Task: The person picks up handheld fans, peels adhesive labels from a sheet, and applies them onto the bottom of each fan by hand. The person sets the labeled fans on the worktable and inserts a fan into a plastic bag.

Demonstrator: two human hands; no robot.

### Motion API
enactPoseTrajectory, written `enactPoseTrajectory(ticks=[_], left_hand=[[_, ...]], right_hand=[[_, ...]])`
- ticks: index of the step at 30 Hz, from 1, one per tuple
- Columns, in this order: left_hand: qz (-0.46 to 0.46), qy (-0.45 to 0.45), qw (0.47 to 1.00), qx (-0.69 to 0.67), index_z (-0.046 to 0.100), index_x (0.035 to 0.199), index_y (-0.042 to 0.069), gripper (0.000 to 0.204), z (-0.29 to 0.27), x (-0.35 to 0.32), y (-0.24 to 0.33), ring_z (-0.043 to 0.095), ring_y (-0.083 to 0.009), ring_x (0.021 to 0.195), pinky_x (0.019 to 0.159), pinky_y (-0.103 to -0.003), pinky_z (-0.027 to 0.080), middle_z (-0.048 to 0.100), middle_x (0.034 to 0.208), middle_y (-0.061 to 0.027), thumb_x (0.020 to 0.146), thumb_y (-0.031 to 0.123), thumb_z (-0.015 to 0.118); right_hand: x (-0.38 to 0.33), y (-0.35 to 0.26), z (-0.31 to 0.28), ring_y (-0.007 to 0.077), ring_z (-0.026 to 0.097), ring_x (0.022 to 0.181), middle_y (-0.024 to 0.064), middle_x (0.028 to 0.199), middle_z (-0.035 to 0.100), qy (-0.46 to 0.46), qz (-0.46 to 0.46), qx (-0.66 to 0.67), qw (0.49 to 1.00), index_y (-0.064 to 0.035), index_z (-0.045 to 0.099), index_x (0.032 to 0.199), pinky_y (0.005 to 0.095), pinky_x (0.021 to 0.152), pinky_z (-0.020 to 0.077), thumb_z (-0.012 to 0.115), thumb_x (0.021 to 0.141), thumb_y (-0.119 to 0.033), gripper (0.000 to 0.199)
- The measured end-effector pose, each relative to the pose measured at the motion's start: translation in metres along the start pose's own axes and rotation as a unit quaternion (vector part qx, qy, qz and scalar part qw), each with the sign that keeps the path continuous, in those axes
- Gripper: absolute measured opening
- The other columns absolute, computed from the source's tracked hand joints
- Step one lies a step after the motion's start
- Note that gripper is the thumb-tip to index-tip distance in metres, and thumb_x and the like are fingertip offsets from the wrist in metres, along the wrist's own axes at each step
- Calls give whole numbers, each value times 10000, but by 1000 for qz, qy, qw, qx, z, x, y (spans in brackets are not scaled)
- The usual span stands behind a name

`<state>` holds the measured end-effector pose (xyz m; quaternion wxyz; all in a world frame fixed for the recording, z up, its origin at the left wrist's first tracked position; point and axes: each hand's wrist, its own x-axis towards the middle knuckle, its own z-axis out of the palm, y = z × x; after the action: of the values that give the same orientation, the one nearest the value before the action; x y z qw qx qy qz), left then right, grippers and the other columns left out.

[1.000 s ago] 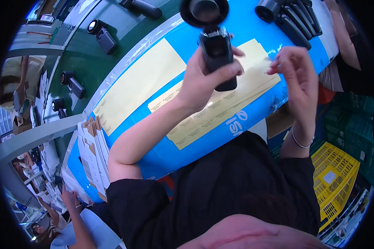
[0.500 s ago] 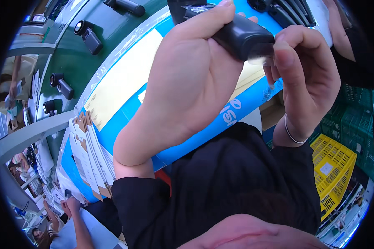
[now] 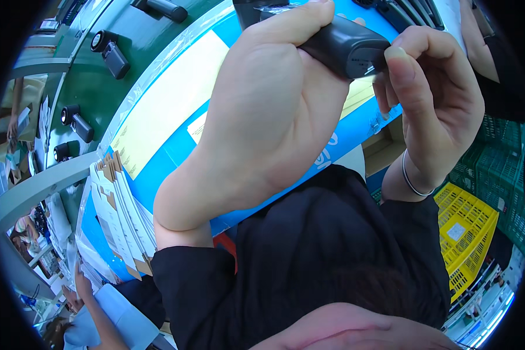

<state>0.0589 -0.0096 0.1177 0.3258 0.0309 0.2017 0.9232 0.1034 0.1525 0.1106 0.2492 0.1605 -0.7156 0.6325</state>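
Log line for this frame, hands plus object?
left hand: grips black device | right hand: fingers at device's end | below: blue table

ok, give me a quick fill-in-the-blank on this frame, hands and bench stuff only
1. The left hand grips a black, rounded plastic device held up close to the ____.
2. The right hand touches the device's end, and its wrist wears a thin ____ bracelet.
3. Below the hands lies a ____ mat with pale yellow sheets.
4. At the right stands a ____ plastic crate.

Missing words: camera; silver; blue; yellow
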Motion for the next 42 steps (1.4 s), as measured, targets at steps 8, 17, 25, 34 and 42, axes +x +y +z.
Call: enactPoseTrajectory(ticks=[8,17,25,34,42], left_hand=[[7,3,1000,-6,437,998,-35,146,-3,-1,-1,539,-196,876,856,-383,462,500,917,-110,916,65,506],[12,9,1000,-18,435,978,-28,120,-6,-1,-6,533,-197,862,859,-390,459,490,906,-104,919,59,494],[12,15,999,-29,434,961,-22,99,-8,3,-11,527,-198,849,862,-396,456,481,897,-99,922,54,483],[42,19,997,-57,432,941,-15,77,-12,29,-19,521,-199,834,865,-403,453,470,886,-93,925,49,471],[98,127,971,177,536,931,-10,65,-121,173,97,573,-225,816,760,-353,484,573,854,-106,882,33,542]], right_hand=[[1,4,-1,37,455,537,56,774,561,-14,-6,10,1000,80,559,998,183,470,407,567,896,9,124],[2,6,-1,33,455,542,53,780,566,-7,1,11,1000,79,564,996,183,469,409,568,891,25,118],[0,5,2,42,474,555,60,796,575,7,15,16,1000,84,565,992,185,479,420,566,889,32,116],[0,28,18,60,527,660,48,774,548,83,-39,-116,989,77,354,1177,178,567,450,632,880,-41,424],[4,64,-3,53,492,575,39,663,523,119,12,-162,980,27,288,1240,156,576,381,530,954,-108,398]])
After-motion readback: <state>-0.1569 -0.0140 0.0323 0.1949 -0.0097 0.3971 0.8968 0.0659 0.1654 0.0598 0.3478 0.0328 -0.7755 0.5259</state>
